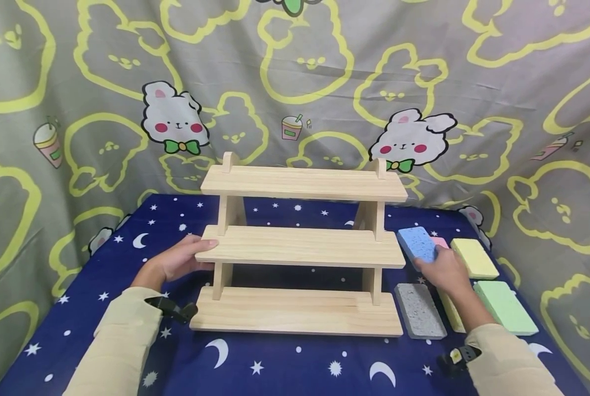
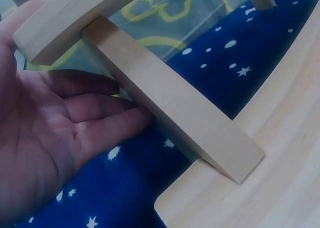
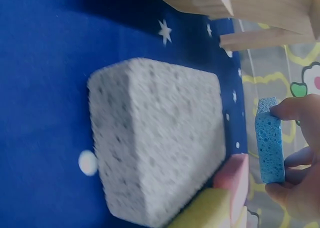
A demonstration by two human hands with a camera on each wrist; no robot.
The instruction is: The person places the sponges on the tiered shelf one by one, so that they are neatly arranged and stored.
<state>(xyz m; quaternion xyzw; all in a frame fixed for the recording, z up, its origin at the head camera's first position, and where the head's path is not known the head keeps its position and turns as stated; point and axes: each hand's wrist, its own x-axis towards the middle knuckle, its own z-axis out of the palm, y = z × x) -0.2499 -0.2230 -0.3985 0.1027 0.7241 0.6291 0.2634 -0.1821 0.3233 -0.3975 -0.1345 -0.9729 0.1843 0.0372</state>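
Observation:
A three-tier wooden display stand (image 1: pixel 300 246) stands on the table. At its left side my left hand (image 1: pixel 188 257) holds the end of the middle shelf, thumb on top and fingers underneath. The left wrist view shows those fingertips against the upright (image 2: pixel 175 98). On the right, my right hand (image 1: pixel 446 269) pinches a blue sponge (image 1: pixel 417 245) by its edge. In the right wrist view this blue sponge (image 3: pixel 270 148) is raised, with thumb and fingers on its opposite ends. Below lies a grey speckled sponge (image 1: pixel 420 311), apart from the hand.
To the right lie a yellow sponge (image 1: pixel 475 258) and a green sponge (image 1: pixel 507 308). A pink sponge (image 1: pixel 440 242) and another yellow sponge (image 1: pixel 452 313) are partly hidden by my right hand. The dark blue starry cloth (image 1: pixel 255 357) covers the table, and a patterned curtain (image 1: pixel 315 66) hangs behind.

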